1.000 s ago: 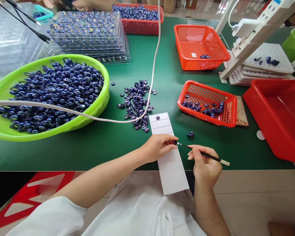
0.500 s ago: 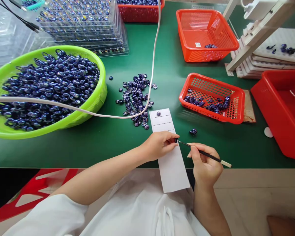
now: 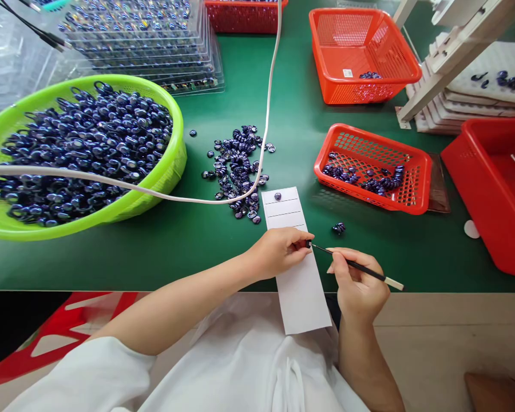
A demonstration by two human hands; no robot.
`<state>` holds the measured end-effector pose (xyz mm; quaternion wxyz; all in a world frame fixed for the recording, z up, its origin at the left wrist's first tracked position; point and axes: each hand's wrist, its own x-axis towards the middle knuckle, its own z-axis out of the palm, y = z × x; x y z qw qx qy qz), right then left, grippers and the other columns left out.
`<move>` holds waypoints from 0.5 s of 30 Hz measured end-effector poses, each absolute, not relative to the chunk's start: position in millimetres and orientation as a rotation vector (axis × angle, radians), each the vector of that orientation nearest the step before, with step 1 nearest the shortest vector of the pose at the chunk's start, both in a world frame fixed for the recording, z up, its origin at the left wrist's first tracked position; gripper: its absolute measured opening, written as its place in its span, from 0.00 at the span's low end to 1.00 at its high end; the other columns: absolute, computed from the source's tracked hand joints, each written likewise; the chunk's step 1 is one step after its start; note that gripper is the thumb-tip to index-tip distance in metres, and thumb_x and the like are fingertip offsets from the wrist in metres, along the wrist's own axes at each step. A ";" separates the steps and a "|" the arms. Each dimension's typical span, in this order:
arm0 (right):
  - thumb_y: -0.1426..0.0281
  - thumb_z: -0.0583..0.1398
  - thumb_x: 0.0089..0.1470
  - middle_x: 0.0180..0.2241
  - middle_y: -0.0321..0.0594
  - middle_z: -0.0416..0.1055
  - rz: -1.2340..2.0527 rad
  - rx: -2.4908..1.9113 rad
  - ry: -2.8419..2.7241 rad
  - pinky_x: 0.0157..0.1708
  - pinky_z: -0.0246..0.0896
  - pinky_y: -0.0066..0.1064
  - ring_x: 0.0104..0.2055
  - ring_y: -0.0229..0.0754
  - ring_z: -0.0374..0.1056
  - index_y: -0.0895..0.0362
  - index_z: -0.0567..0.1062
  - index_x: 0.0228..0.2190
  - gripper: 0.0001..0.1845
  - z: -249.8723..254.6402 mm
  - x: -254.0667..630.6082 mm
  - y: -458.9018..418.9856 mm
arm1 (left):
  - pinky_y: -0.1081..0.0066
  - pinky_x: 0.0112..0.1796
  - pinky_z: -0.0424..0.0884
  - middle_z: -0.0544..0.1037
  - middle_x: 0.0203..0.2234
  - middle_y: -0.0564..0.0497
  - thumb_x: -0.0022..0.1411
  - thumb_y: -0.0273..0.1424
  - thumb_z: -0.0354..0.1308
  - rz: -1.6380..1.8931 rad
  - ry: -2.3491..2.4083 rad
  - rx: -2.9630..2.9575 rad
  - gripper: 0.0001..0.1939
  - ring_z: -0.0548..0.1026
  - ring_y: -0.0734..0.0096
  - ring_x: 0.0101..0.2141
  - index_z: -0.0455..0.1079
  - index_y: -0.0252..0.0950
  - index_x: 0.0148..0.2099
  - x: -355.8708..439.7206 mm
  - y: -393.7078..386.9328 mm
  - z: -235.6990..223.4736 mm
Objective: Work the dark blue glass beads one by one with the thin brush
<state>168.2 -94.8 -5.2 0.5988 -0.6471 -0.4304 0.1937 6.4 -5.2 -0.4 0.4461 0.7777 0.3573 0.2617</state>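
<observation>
My left hand (image 3: 278,252) is closed over the paper strip, pinching a small dark shiny piece (image 3: 309,244) between thumb and fingertips. My right hand (image 3: 363,283) holds a thin black brush-like tool (image 3: 363,268) with a pale end, and its fine tip meets or nearly meets the pinched piece. Under my left hand lies a white paper strip (image 3: 302,303) with ruled lines, hanging past the table edge. One round dark piece (image 3: 277,196) sits in its top section. Beyond the strip, a loose pile of dark shiny pieces (image 3: 238,171) lies on the green table (image 3: 292,114).
A green basket (image 3: 178,154) full of dark looped pieces stands left, with a white cable (image 3: 175,198) across it. Clear trays (image 3: 197,68) are stacked behind. To the right are a small red basket (image 3: 424,183), a larger one (image 3: 339,88), and a red bin (image 3: 489,217).
The view has shifted very slightly. Both hands, the pinched piece and the tool keep nearly the same positions.
</observation>
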 end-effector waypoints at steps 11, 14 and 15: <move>0.69 0.66 0.55 0.34 0.40 0.78 0.434 -1.471 -0.988 0.21 0.70 0.31 0.21 0.36 0.70 0.56 0.77 0.33 0.04 -5.0 166.7 -95.4 | 0.77 0.32 0.74 0.80 0.30 0.51 0.60 0.29 0.62 0.649 0.898 1.902 0.12 0.76 0.75 0.28 0.77 0.34 0.47 6.4 -4.2 -1.2; 0.70 0.66 0.55 0.34 0.40 0.78 0.441 -1.477 -1.002 0.21 0.70 0.30 0.22 0.36 0.70 0.56 0.77 0.33 0.04 -5.4 166.8 -95.7 | 0.77 0.31 0.73 0.80 0.29 0.51 0.60 0.29 0.62 0.653 0.899 1.899 0.12 0.76 0.75 0.27 0.77 0.33 0.47 6.5 -4.2 -1.7; 0.70 0.66 0.55 0.34 0.40 0.78 0.440 -1.478 -1.004 0.21 0.70 0.30 0.22 0.35 0.70 0.56 0.77 0.33 0.04 -5.5 166.8 -95.7 | 0.77 0.31 0.73 0.80 0.29 0.51 0.60 0.29 0.62 0.654 0.899 1.900 0.12 0.76 0.75 0.27 0.77 0.33 0.47 6.5 -4.3 -1.9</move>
